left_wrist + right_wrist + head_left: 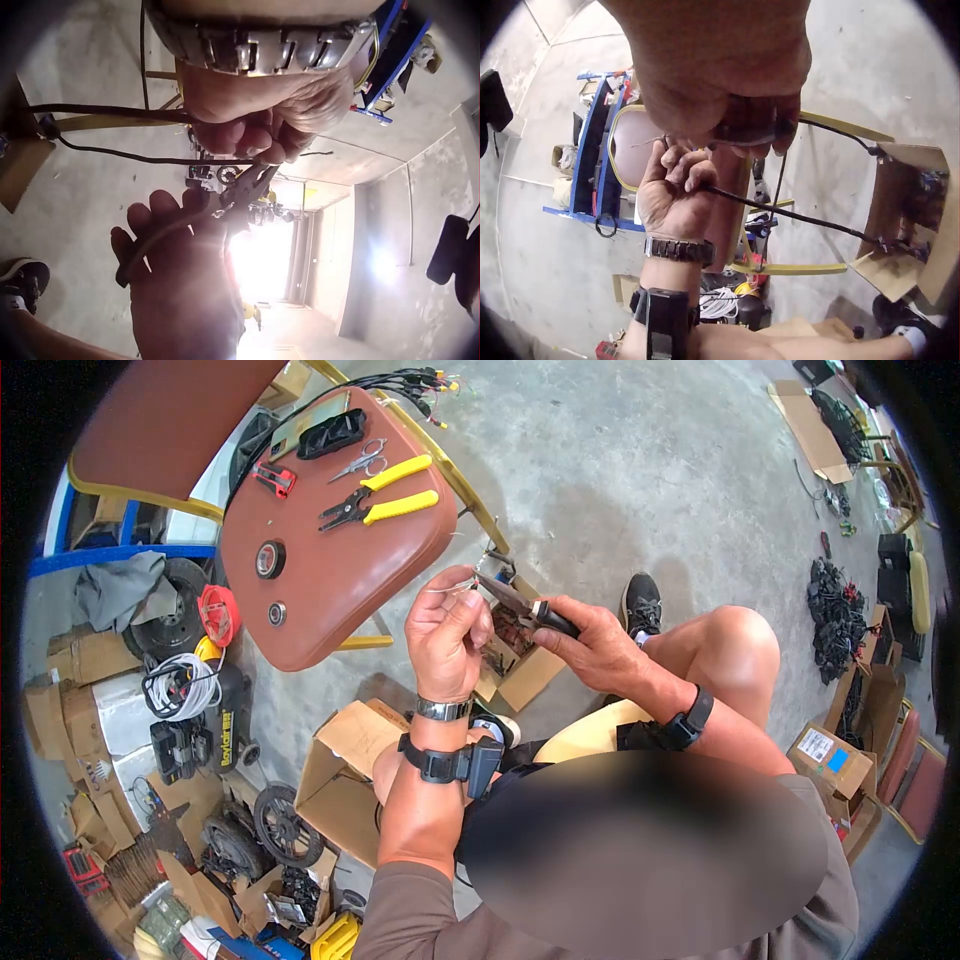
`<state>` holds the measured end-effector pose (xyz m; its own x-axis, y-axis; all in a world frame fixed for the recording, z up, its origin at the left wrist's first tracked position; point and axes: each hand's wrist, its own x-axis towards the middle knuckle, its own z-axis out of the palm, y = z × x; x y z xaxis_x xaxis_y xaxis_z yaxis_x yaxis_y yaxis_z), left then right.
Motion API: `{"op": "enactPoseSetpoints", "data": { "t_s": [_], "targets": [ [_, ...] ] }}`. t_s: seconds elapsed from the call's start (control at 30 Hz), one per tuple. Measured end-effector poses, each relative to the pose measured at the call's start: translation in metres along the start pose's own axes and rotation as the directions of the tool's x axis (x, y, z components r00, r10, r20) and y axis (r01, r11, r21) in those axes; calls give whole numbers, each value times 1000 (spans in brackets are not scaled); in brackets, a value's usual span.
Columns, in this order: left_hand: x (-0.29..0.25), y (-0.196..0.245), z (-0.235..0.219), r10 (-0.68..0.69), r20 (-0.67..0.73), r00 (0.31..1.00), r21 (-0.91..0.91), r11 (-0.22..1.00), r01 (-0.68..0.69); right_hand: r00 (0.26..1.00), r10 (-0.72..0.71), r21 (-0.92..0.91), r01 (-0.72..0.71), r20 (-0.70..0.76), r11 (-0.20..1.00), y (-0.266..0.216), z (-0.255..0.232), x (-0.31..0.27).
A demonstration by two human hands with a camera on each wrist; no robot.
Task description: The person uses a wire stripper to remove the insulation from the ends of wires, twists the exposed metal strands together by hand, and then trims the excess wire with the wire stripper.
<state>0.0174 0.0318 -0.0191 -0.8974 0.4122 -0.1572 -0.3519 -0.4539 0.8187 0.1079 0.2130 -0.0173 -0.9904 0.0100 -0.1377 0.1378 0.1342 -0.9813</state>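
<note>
The left hand (447,635) pinches thin wires (452,588) between thumb and fingers, beside the chair seat's right edge. Dark-handled pliers (510,598) are gripped in the right hand (600,645), their jaws at the left fingertips. In the left wrist view the pliers (244,191) point at the left fingers, and a dark cable (150,159) runs from that hand. The right wrist view shows the left hand (676,195) holding the dark cable (795,216), which leads to an open box; the right hand (720,90) partly covers the pliers.
On the brown chair seat (330,580) lie yellow-handled strippers (400,512), scissors (365,458), a red tool (275,479), a black pouch (332,433) and two rolls. An open box (530,678) stands beneath the hands. Boxes, wheels and coiled cable (182,685) are at the left.
</note>
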Motion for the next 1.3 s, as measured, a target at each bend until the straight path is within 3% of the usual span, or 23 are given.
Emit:
{"op": "enactPoseSetpoints", "data": {
  "t_s": [0.07,0.27,0.3,0.4,0.43,0.53,0.93,1.03,1.3],
  "targets": [
    [1,0,-1,-1,10,1000,-3,1000,1,999,-35,3,35,-7,999,1,0,1],
    [1,0,-2,-29,-49,998,58,998,31,992,72,-188,-52,99,981,-20,-26,5],
    [2,-1,-1,-26,-41,999,55,998,28,989,89,-319,-46,121,947,-31,-34,8],
    [2,0,1,-24,-28,999,69,997,26,979,136,-421,-62,149,905,-60,-50,12],
    [2,2,4,-29,-35,999,87,996,32,970,194,-351,-132,146,927,-62,-51,12],
    [2,2,6,-35,-45,998,100,994,39,942,292,-411,-204,166,889,-73,-53,15],
    [0,2,4,-33,-43,999,157,987,39,964,184,-360,-105,191,927,-60,-54,14],
    [-1,2,4,-32,-67,997,153,987,42,929,308,-314,-236,205,920,-68,-56,18],
    [0,8,-4,-40,-93,995,92,995,49,930,188,-266,-104,316,958,-48,-57,42]
  ]
}}
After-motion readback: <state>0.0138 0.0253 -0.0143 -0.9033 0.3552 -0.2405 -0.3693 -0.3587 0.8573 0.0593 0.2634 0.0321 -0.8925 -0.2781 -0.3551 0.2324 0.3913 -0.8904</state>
